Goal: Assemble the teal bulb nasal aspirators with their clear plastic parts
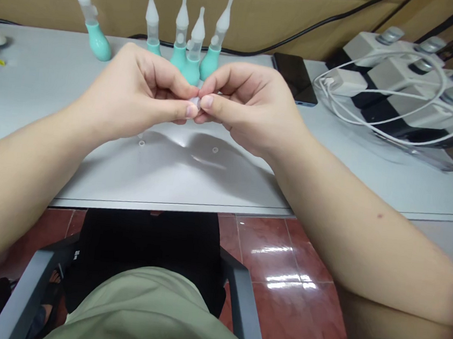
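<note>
Nearest, green cloth [146,317] between chair armrests [243,300], over red floor [258,248]. Next, front stretch of counter [159,192], with two small pale rings [215,150], set well apart, nearer than both hands. Too small to tell material; probably light, easy to flick away, best picked up by outer rim.

Beyond those, clear part [195,102], held up off counter between left hand [137,90] and right hand [253,102], in front of teal bulbs [209,65]. Left hand: grasping part, thumb on near side, fingers curled behind. Right hand: grasping same part from other end, thumb and forefinger pinched, fingertips of both almost meeting. Mostly covered by fingers; full shape impossible to tell.

Handling, as judged: very light, fairly stiff plastic perhaps, smooth, so likely slippery and quick to roll. Not obviously fragile; could flex or mark under a hard squeeze. Best hold: finger pads on outer sides, light opposed pinch, one end per hand.

Farther back, four bulbs grouped behind both hands, white nozzles [183,14] pointing up; one more off left, leaning. Probably soft at teal base, stiffer above; steadiest hold at clear middle [152,32].

Off right, phone [295,77] lying flat, white cable [444,100] looped by charger [344,82], pale boxes [401,80] beyond. Farthest, black cable [289,38] in front of cardboard [267,12].
</note>
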`<state>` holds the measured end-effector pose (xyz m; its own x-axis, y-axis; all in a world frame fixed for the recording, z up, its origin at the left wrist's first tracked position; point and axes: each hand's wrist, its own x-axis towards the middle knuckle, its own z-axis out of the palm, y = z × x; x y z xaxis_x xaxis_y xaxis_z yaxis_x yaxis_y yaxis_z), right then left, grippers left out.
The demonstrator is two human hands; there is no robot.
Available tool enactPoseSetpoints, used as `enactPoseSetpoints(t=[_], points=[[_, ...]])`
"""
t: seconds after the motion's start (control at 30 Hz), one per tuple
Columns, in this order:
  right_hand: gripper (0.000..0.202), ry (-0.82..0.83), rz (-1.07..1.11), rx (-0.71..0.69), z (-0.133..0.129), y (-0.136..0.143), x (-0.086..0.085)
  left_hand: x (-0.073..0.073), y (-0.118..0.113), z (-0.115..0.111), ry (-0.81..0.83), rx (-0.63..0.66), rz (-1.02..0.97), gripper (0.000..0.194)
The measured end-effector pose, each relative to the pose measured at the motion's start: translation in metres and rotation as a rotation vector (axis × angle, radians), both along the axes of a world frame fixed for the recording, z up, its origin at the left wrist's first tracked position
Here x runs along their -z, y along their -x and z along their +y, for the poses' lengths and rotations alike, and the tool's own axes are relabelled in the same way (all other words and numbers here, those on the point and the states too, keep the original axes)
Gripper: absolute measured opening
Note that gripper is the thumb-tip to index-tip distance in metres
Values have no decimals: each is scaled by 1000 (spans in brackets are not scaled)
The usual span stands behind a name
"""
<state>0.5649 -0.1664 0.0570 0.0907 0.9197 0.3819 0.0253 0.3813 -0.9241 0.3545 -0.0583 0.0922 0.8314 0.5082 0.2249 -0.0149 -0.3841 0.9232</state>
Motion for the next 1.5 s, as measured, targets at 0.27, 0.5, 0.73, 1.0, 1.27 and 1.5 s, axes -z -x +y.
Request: enactPoseSetpoints(t=[0.27, 0.5, 0.73, 1.0, 1.27, 1.5], points=[[16, -219, -445, 297, -11, -5, -1, 12, -3, 1, 173, -64, -127, 18], [21, -215, -416, 340, -12, 1, -2, 9, -4, -4, 210, -62, -113, 17], [37, -151, -279, 235, -4, 1, 2, 17, -5, 0, 155, -42, -140, 15], [21, -202, -427, 272, -8, -4, 1, 17, -6, -1, 211, -78, -145, 16], [21, -183, -516, 336, -13, -3, 1, 21, -5, 2, 263, -41, -150, 19], [19, -271, -627, 387, -8, 2, 1, 20, -9, 3, 339, -4, -140, 19]])
